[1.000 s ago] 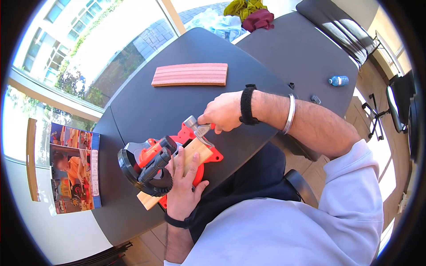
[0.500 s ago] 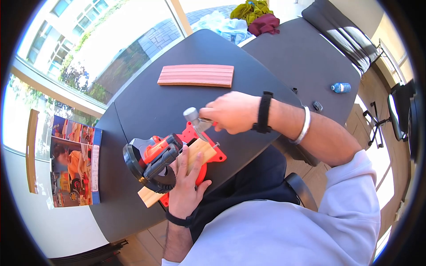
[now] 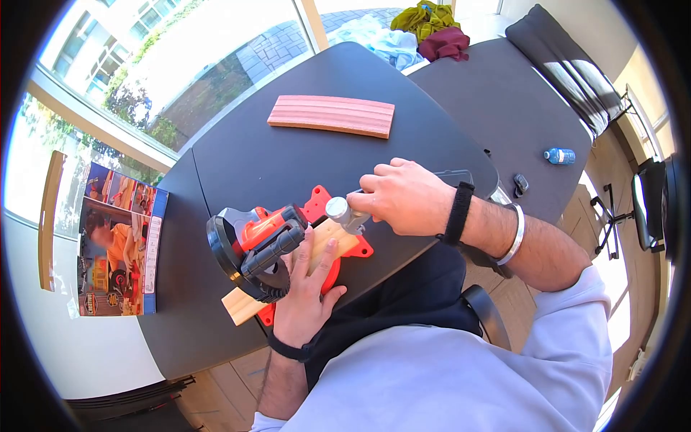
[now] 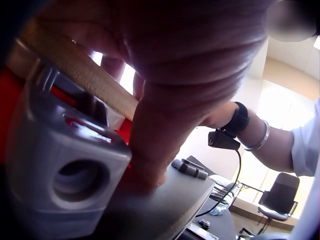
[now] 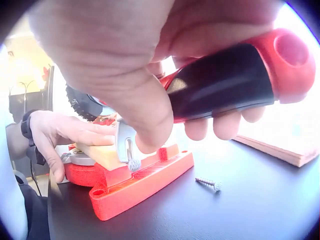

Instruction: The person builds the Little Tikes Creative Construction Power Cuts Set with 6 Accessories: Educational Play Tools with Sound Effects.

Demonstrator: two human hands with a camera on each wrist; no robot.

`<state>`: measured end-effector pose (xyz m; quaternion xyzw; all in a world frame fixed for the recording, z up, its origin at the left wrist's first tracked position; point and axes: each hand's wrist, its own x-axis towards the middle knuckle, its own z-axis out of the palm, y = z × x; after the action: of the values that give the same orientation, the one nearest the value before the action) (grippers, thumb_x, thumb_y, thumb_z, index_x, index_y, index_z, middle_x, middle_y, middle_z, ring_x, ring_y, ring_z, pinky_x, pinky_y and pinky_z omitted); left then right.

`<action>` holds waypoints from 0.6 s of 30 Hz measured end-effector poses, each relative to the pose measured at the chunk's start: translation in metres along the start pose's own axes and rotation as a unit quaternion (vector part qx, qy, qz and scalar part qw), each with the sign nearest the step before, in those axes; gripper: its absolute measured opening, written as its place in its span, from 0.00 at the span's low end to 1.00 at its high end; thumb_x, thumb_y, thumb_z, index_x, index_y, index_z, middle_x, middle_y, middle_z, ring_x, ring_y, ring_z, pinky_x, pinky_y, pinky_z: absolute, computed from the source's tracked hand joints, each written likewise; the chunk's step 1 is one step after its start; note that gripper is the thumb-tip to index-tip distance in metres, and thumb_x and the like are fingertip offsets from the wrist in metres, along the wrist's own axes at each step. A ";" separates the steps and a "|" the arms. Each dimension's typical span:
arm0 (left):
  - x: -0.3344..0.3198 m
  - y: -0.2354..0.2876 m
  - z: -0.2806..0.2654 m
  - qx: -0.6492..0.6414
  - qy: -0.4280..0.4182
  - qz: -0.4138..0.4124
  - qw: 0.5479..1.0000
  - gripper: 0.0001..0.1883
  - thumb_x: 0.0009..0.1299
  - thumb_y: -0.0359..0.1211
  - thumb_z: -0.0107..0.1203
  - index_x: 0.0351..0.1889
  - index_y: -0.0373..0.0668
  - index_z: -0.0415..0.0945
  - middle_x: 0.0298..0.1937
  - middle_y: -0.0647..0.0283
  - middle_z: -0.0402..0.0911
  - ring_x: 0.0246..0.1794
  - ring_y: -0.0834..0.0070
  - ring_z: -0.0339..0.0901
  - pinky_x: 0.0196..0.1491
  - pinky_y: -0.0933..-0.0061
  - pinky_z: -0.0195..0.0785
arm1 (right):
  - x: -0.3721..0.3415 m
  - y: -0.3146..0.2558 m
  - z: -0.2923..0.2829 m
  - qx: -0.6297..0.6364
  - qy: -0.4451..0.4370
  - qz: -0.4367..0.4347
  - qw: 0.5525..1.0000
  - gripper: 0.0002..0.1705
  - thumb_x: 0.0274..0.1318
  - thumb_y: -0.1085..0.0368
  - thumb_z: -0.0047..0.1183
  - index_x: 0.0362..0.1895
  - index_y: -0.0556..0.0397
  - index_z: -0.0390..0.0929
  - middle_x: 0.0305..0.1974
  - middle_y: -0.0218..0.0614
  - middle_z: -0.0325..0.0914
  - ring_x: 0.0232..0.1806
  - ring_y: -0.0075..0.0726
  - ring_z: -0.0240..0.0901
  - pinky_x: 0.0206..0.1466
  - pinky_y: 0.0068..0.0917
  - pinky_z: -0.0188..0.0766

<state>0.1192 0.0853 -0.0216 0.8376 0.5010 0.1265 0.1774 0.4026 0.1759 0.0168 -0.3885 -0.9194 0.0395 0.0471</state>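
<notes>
My right hand (image 3: 414,198) grips a toy hammer (image 5: 220,82) by its red and black handle. In the head view its grey head (image 3: 338,210) is over the near-right end of a light wooden board (image 3: 241,306). The right wrist view shows the slotted claw (image 5: 124,140) at the board's end, around a grey toy screw (image 5: 134,164). That board lies across the red base of a toy miter saw (image 3: 263,234). My left hand (image 3: 306,299) presses on the board with fingers extended, its thumb down beside the board.
A loose grey screw (image 5: 209,184) lies on the dark table beside the red base. Farther back is a reddish striped plank (image 3: 331,115). A picture box (image 3: 119,241) stands at the left. On the adjoining table are a blue bottle (image 3: 559,156) and a small black object (image 3: 520,185).
The hammer lifted off the board's end, showing the screw there, and has come back down over it. My left hand stays on the board. The head view has shifted slightly.
</notes>
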 end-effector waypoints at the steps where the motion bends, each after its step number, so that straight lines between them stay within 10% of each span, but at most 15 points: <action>1: 0.000 0.000 0.000 0.000 0.000 0.000 1.000 0.50 0.62 0.36 0.81 0.86 0.56 0.70 0.93 0.49 0.53 0.92 0.37 0.47 0.88 0.41 0.51 | 0.000 0.000 0.002 0.002 0.003 0.003 1.000 0.19 0.66 0.65 0.65 0.60 0.42 0.84 0.47 0.36 0.86 0.53 0.46 0.87 0.55 0.45 0.80; 18: 0.000 -0.001 0.002 -0.013 -0.004 -0.007 1.000 0.51 0.63 0.36 0.81 0.87 0.57 0.69 0.94 0.50 0.51 0.92 0.37 0.45 0.88 0.41 0.52 | -0.003 -0.010 0.001 -0.118 0.080 -0.044 0.989 0.08 0.70 0.60 0.62 0.50 0.34 0.87 0.43 0.28 0.84 0.49 0.39 0.84 0.53 0.40 0.74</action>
<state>0.1190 0.0849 -0.0233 0.8321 0.5047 0.1280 0.1910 0.3972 0.1670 0.0170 -0.3526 -0.9270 -0.1029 0.0757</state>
